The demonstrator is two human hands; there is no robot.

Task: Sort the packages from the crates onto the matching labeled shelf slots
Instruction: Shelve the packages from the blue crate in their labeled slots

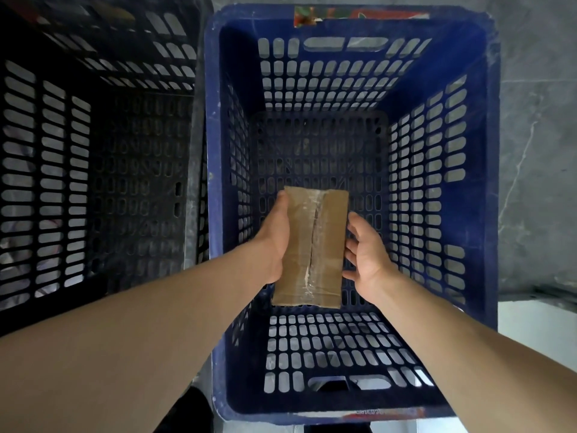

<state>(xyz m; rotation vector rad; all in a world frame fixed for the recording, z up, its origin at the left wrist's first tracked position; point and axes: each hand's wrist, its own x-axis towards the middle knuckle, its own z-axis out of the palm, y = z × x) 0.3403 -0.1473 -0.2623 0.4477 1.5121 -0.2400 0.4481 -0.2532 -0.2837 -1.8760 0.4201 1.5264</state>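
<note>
Closest to me, both bare forearms reach forward and down over the near rim of the blue crate (215,135), whose slotted near wall has a handle cut-out low in the middle. Just past that, my left hand (276,245) has its grip closed on the left long edge of the package (315,245). The thumb lies along the top face and the fingers are tucked out of sight beneath. My right hand (370,254) sits at the opposite long edge with its grip spread. The thumb is raised, the fingers are loosely parted, and only their tips touch the side of the cardboard, not wrapped round it. The package is a flat brown cardboard parcel, longer than it is wide, with a clear-taped seam running down its length. It is held between the two hands inside the crate's opening, above the perforated bottom, and I cannot tell how high it sits. No other parcel shows on that dark bottom grid. Further on, the crate's far wall rises with rows of oval slots. A torn, coloured sticker (307,16) clings to its far rim. A black crate (103,157) of the same slotted kind stands just beside the blue one on my left, its inside too dark to read. To the right lies a grey, veined floor (537,135).
</note>
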